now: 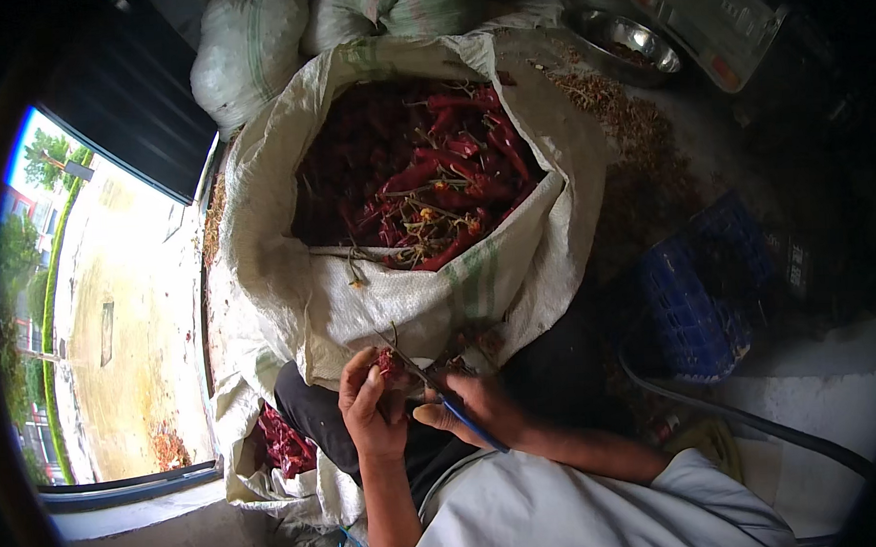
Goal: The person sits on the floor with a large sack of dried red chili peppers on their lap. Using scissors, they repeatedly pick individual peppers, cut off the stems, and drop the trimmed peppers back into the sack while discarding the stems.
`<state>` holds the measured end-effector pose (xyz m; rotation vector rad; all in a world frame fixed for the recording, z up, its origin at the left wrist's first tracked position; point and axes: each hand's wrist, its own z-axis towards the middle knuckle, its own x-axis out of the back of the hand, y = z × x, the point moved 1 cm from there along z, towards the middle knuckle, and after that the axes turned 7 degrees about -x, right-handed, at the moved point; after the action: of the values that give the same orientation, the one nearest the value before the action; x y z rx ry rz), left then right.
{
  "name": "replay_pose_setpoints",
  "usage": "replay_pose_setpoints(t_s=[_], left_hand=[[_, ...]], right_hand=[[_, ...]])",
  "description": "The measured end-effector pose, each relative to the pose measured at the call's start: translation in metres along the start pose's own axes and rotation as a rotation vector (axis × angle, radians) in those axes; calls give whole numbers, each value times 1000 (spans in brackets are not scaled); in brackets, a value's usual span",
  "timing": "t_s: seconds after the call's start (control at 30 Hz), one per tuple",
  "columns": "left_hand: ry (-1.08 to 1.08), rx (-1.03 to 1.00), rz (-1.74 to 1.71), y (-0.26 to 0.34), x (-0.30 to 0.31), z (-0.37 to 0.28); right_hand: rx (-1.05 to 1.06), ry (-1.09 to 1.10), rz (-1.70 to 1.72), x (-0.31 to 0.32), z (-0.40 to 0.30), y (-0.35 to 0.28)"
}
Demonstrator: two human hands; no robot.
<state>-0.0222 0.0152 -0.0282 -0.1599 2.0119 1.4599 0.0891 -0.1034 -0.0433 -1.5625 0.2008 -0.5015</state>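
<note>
A dried red chili pepper (390, 362) is pinched between the thumb and fingers of my left hand (370, 405). My right hand (480, 400) grips a blue-handled cutting tool (468, 417), whose narrow metal part reaches up beside the pepper. How far its jaws are parted is not clear. Both hands are over my lap, just below the near side of a large white woven sack (380, 298). Red dried chilies (440, 156) fill the rolled-open mouth of that sack. Cut stems with yellowish caps (432, 216) lie on top, towards the near edge.
Another woven sack (241, 476) with red chilies (288, 445) is by my left leg. Stuffed sacks (249, 54) stand behind. To the right are a steel bowl (655, 40), scattered plant debris (614, 112), a blue plastic basket (693, 321) and a dark hose or cable (745, 414). A bright doorway (132, 309) opens left.
</note>
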Motion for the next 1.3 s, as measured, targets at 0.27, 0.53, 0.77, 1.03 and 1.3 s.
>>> replay_pose_setpoints(t_s=[0.27,0.53,0.77,1.03,1.3], left_hand=[[105,-549,733,2,24,-9],[6,-452,706,-6,16,-10],[-140,-511,910,5,5,-12],[-183,19,482,5,4,-10],[-226,-87,446,-5,10,-7]], right_hand=[[6,161,-312,14,1,-10],[71,145,-381,14,0,-14],[67,125,-455,15,-3,-6],[70,74,-446,14,-6,-3],[-20,-132,33,9,-12,8]])
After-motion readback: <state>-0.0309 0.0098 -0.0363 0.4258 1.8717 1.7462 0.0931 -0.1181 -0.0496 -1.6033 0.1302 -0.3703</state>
